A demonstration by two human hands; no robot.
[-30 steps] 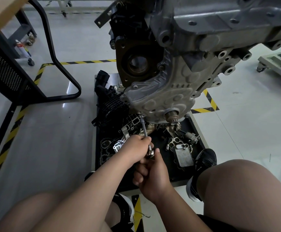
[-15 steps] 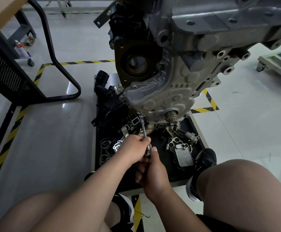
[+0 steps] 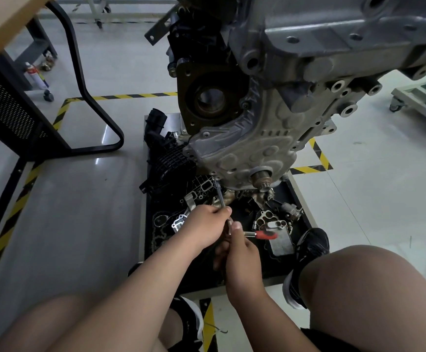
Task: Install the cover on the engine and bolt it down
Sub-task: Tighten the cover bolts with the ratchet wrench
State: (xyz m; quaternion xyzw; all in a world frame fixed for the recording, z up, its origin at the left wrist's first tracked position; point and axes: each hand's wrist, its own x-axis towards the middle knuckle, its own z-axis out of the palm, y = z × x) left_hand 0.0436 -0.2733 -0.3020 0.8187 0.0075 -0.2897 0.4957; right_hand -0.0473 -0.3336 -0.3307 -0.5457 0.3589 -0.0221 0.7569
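The grey embossed cover (image 3: 252,148) sits on the front of the engine (image 3: 334,41), which hangs above the floor. A ratchet extension (image 3: 219,194) runs from a bolt (image 3: 214,177) at the cover's lower left corner down to my hands. My left hand (image 3: 205,226) grips the extension's lower part. My right hand (image 3: 237,247) holds the ratchet at its head, thumb up; the ratchet's red handle (image 3: 264,235) sticks out to the right.
A black tray (image 3: 306,214) on the floor under the engine holds several loose engine parts, with a black intake manifold (image 3: 171,158) at its back left. My knees and shoes flank the tray. A black table frame (image 3: 85,97) stands left, a cart (image 3: 420,100) far right.
The ratchet's red handle has swung out to the right of my right hand and now shows. Both hands stay on the tool at the same bolt.
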